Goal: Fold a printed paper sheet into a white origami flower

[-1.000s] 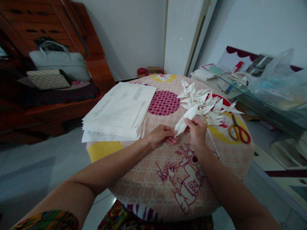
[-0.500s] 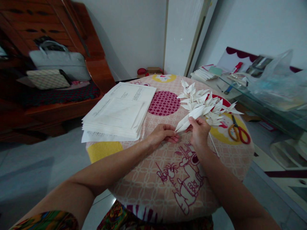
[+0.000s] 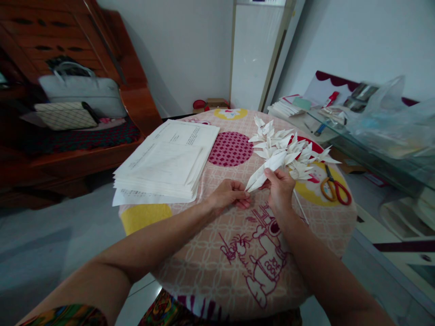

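Between my two hands is a folded white paper piece [image 3: 267,170], long and tapering to a point at its lower left. My left hand [image 3: 231,194] pinches that narrow tip. My right hand [image 3: 280,184] grips the wider part, thumb on top and fingers underneath. Just beyond lies a heap of folded white paper flowers [image 3: 283,141] with pointed petals. A thin white stick [image 3: 301,207] lies by my right wrist, partly hidden by it. Scissors [image 3: 335,190] with orange and red handles rest to the right.
A stack of printed paper sheets [image 3: 163,163] covers the left of the round table, whose patterned cloth [image 3: 204,253] hangs over the edge. At right stands a glass shelf [image 3: 374,158] with a plastic bag [image 3: 390,122]. A wooden bench [image 3: 136,97] at left holds a grey bag [image 3: 84,93].
The view has shifted slightly. Both hands keep their hold on the folded paper, with hardly any change in their grip.
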